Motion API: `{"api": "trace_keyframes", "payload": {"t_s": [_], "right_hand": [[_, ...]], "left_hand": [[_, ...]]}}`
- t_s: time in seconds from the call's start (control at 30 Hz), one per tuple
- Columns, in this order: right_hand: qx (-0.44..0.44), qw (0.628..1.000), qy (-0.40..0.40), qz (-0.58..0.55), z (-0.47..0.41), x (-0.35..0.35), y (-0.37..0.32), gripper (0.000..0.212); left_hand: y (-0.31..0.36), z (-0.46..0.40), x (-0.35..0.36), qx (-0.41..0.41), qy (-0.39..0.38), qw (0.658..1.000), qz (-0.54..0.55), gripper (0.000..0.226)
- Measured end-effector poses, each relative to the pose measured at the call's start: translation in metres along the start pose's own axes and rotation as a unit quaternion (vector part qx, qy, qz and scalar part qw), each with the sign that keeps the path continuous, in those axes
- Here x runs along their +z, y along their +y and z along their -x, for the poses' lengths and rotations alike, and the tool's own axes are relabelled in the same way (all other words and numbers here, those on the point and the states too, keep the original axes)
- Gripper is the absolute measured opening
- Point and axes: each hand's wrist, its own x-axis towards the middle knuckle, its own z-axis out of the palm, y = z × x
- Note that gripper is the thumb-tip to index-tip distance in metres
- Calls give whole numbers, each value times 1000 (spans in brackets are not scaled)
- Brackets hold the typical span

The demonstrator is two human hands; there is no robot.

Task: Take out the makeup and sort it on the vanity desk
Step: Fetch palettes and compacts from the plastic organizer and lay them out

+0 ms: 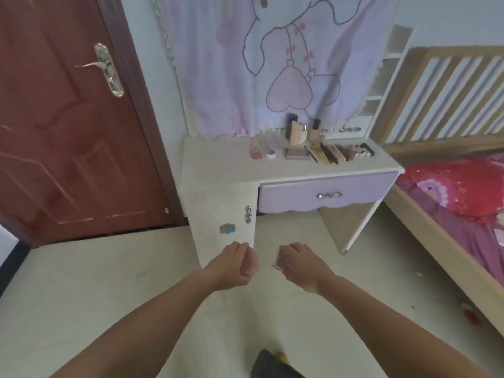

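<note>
The white vanity desk (218, 165) stands ahead with makeup along its back edge: a pink bottle (255, 150), a small white jar (270, 153), a flat palette (297, 153), upright foundation bottles (297, 131) and a row of several lipsticks and pencils (341, 152). My left hand (236, 264) is held out in front of the desk's side cabinet, fingers curled, nothing visible in it. My right hand (296, 264) grips a small flat pinkish compact (279, 260) with a clear edge.
A lilac drawer (327, 195) is closed under the desk top. A brown door (68, 118) stands at left. A bed (463, 214) with a red pillow lies at right. A cartoon curtain (272, 64) hangs behind the desk. A dark object (270, 364) lies on the floor near me.
</note>
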Motion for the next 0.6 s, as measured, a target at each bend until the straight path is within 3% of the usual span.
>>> {"api": "trace_keyframes", "payload": {"t_s": [0.27,0.43,0.6], "right_hand": [[-21,999,-37,34,-173,-70,95,53],[-14,999,-30,21,-282,-87,125,32],[-11,997,-63,32,-370,-95,145,44]], "left_hand": [[-1,-180,-58,-14,16,999,27,75],[-30,-285,-84,-9,12,1000,6,80],[-50,-377,-107,-17,-18,1000,-12,85]]}}
